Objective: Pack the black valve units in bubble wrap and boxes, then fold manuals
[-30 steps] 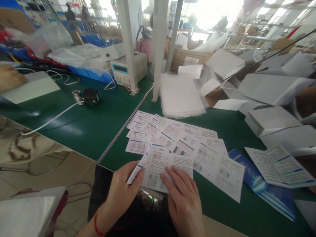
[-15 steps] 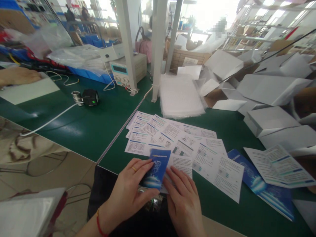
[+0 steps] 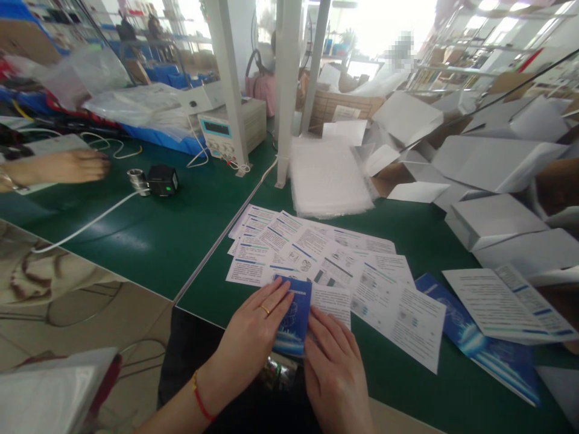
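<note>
A folded blue leaflet (image 3: pixel 295 319) with a printed cover lies at the table's near edge. Across its left part my left hand (image 3: pixel 256 325) is laid flat, fingers stretched over the cover. My right hand (image 3: pixel 337 355) rests along the leaflet's right edge with its fingers extended, partly over a white printed sheet (image 3: pixel 332 301). Several overlapping printed sheets (image 3: pixel 312 247) with text and diagrams spread out just beyond both hands. What lies under my palms is hidden.
On the right are more blue leaflets (image 3: pixel 488 349), an open printed sheet (image 3: pixel 502 301) and piled white boxes (image 3: pixel 497 163). Bubble-wrap bags (image 3: pixel 332 178) lie behind the papers. At left stand a power supply (image 3: pixel 233 129), a black device (image 3: pixel 163 179) and another person's hand (image 3: pixel 72 167).
My left hand has slid up and right over the leaflet, which now lies straighter and flatter. My right hand stays at its edge. The other person's hand has moved toward the black device.
</note>
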Motion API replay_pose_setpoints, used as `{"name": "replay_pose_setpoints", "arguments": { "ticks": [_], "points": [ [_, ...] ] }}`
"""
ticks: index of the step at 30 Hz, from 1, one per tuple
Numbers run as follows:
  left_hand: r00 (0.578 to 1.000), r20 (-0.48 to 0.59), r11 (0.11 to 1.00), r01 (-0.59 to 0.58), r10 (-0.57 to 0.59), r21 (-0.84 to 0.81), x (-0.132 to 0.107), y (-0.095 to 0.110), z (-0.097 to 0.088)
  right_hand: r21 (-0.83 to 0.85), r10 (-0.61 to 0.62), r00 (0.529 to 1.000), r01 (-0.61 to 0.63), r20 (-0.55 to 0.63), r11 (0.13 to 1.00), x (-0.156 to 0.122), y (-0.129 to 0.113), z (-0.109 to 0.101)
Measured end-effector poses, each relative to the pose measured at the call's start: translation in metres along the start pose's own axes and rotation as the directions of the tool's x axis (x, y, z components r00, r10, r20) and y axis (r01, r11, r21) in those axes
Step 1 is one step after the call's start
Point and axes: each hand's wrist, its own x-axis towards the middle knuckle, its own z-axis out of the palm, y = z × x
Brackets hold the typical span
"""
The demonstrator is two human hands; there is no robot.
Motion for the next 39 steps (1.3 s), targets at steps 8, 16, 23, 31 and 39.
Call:
{"name": "replay_pose_setpoints", "arguments": {
  "ticks": [8, 16, 23, 31, 39],
  "points": [
    [0.989, 0.138, 0.998, 0.051, -0.057, 0.048, 0.006, 0.013, -0.003, -0.059, -0.119, 0.987, 0.126, 0.106, 0.990, -0.009, 0.010, -0.017],
    [0.991, 0.124, 0.999, 0.044, -0.043, 0.001, 0.008, 0.024, 0.003, -0.160, -0.034, 0.993, 0.052, 0.114, 0.986, -0.019, 0.035, -0.034],
    [0.985, 0.128, 0.992, -0.108, 0.115, -0.060, 0.010, 0.017, 0.005, -0.279, 0.095, 0.974, -0.035, 0.204, 0.960, -0.007, 0.061, -0.028],
    [0.966, 0.240, 0.993, -0.078, 0.096, -0.086, 0.011, 0.020, -0.001, -0.136, -0.113, 0.963, 0.149, 0.245, 0.979, -0.046, 0.050, -0.055],
    [0.955, 0.269, 0.991, -0.107, 0.125, -0.081, 0.012, 0.017, -0.003, -0.226, 0.061, 0.968, -0.004, 0.244, 0.974, -0.032, 0.056, -0.050]
  ]
}}
